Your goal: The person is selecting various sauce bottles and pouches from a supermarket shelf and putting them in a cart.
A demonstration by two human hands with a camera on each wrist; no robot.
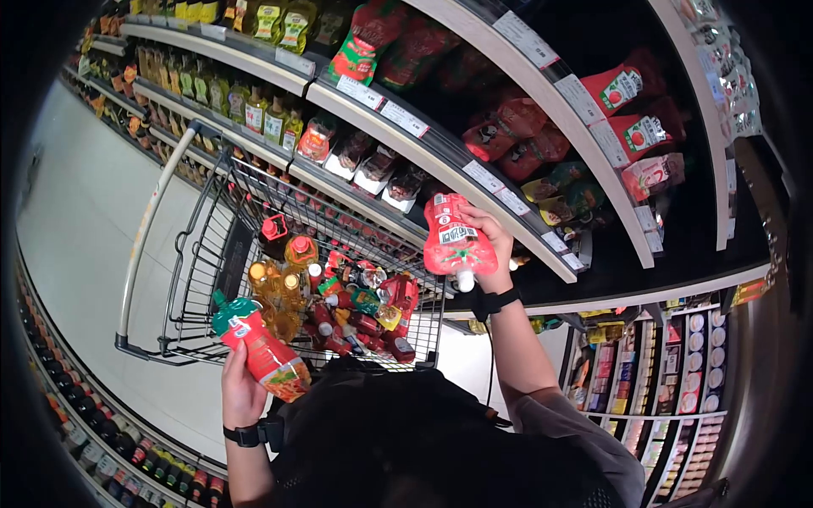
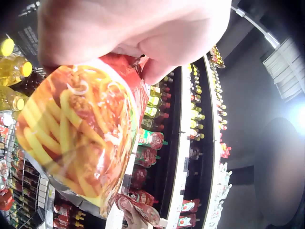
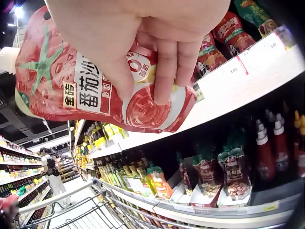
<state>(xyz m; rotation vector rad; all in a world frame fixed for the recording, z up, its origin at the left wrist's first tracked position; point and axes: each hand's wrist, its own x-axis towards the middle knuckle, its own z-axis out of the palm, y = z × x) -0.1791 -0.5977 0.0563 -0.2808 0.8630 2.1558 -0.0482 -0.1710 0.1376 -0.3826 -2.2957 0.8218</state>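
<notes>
The left hand (image 1: 243, 391) holds a red pouch with a green cap (image 1: 269, 354) near the cart's handle side; its food picture fills much of the left wrist view, with the hand (image 2: 128, 33) around its edge. In the right hand (image 1: 491, 241) is a red ketchup pouch (image 1: 457, 237), white spout toward the body, beside the shelf edge. The right wrist view shows that pouch (image 3: 57, 81) pinched between the thumb and fingers of the hand (image 3: 143, 43), its spout pointing left.
A wire shopping cart (image 1: 190, 317) stands between the person and the shelves, holding oil bottles (image 1: 279, 292) and red packages (image 1: 398, 296). Shelves with price tags (image 1: 402, 117) carry pouches and bottles. Another person (image 3: 53, 174) stands down the aisle, and a lower shelf runs along the left.
</notes>
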